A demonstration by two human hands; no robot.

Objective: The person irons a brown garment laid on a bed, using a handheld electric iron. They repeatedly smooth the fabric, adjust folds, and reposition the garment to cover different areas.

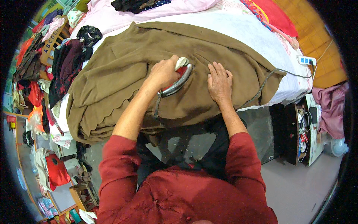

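A large brown cloth garment lies spread over a white-covered bed or table, its near edge hanging down in folds. My left hand grips the handle of a clothes iron with a red body and a metal base. The iron rests on the brown cloth, its tip pointing up and to the right. My right hand lies palm down on the cloth to the right of the iron, fingers slightly apart, holding nothing. A grey power cord leaves the iron's back and reappears at right across the cloth.
The cord ends at a white power strip on the right edge of the white sheet. Dark clothes and a wooden chair back stand at left. A drawer with cables sits open at lower right.
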